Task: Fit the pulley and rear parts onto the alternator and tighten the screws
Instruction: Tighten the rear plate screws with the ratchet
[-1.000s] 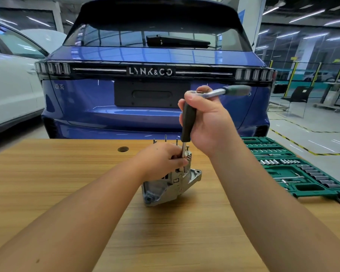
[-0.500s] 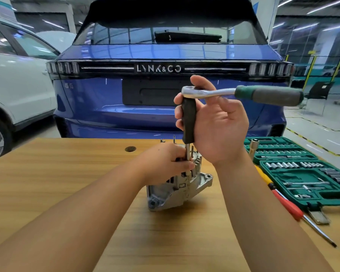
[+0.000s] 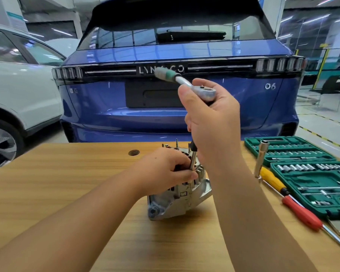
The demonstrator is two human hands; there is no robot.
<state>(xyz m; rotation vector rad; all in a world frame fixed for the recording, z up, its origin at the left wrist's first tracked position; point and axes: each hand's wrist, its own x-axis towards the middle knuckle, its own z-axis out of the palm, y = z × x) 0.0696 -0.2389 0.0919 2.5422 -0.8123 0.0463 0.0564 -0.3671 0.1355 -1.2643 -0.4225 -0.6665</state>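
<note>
A silver alternator (image 3: 177, 201) stands on the wooden table (image 3: 67, 173) with its rear studs pointing up. My left hand (image 3: 163, 171) grips its top and pinches the steel extension bar (image 3: 192, 160) where it meets the housing. My right hand (image 3: 212, 122) holds the upright black driver grip under the ratchet head. The ratchet (image 3: 185, 81) sits on top of it, its green-grey handle pointing up and to the left. The pulley is hidden from view.
An open green socket set case (image 3: 294, 154) lies at the right. Beside it are a yellow-handled screwdriver (image 3: 271, 178), a red-handled screwdriver (image 3: 302, 213) and a steel bar tool (image 3: 260, 158). A blue car (image 3: 106, 107) stands behind the table, a white car (image 3: 18, 95) at left.
The ratchet handle has swung from pointing right to pointing up-left. My right hand turned with it. My left hand stays on the alternator. The view has shifted right.
</note>
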